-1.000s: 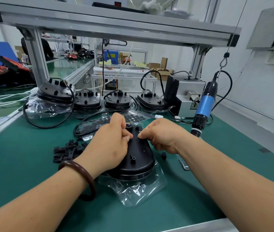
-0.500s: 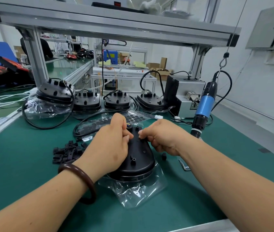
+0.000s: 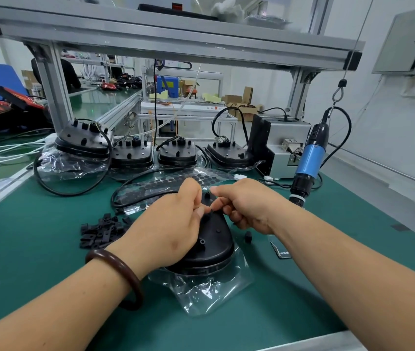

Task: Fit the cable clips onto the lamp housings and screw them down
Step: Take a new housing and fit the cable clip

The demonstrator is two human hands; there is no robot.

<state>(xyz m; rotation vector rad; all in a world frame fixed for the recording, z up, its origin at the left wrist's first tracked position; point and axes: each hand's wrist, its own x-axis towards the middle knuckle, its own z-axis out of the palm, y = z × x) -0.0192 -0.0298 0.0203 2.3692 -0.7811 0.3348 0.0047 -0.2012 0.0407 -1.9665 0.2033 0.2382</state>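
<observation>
Here both hands meet over the far end of a black lamp housing [image 3: 214,249] that lies on a clear plastic bag [image 3: 209,292] on the green mat [image 3: 36,249]. The left hand [image 3: 168,224] rests its palm on the near left side of the housing, fingers curled and thumb drawn in towards the right hand. The right hand [image 3: 247,206] comes in from the other side with its fingers curled under and its thumb stretched towards the left thumb; the fingertips of the two hands nearly touch. Whether either hand pinches a clip there cannot be told, since the fingers hide the spot. A dark bracelet [image 3: 123,272] sits on the left wrist.

Just to the left of the left hand lies a loose pile of black cable clips [image 3: 102,230]. Just beside the right hand, near the housing's right edge, stands one small black part [image 3: 248,236]. Beyond the hands, a black cable [image 3: 130,183] loops over a clear sheet of black dots [image 3: 166,183]. Farther off, a row of four more housings [image 3: 130,153] stands on plastic. To the right of the right hand and beyond it, a blue electric screwdriver [image 3: 307,160] hangs tip down, beside a grey metal box [image 3: 285,145].
</observation>
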